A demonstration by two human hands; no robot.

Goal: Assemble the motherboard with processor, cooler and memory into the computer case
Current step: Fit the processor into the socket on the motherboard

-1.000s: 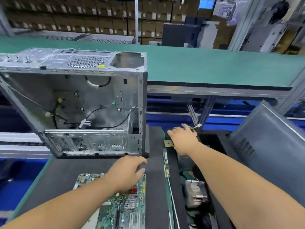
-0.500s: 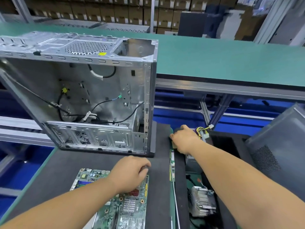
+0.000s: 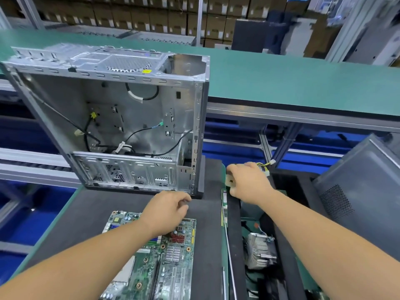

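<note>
The open metal computer case (image 3: 138, 118) stands on the dark mat with loose cables inside. In front of it the green motherboard (image 3: 171, 256) lies flat. My left hand (image 3: 166, 210) rests over the board's far edge with its fingers loosely curled, and I see nothing in them. To the right, my right hand (image 3: 249, 182) pinches a small square processor (image 3: 230, 181) at the far left corner of the parts tray. A finned cooler (image 3: 259, 250) lies in that tray. A green memory stick (image 3: 224, 205) lies along its left edge.
A grey case side panel (image 3: 359, 191) leans at the right. A plug with yellow and black wires (image 3: 265, 166) sticks up just beyond my right hand. A long green conveyor table (image 3: 303, 87) runs behind the case, with stacked cartons further back.
My right hand's fingers have closed on the small square processor, which lay beside the hand a second ago. The left hand has stayed on the motherboard. The view has shifted a little.
</note>
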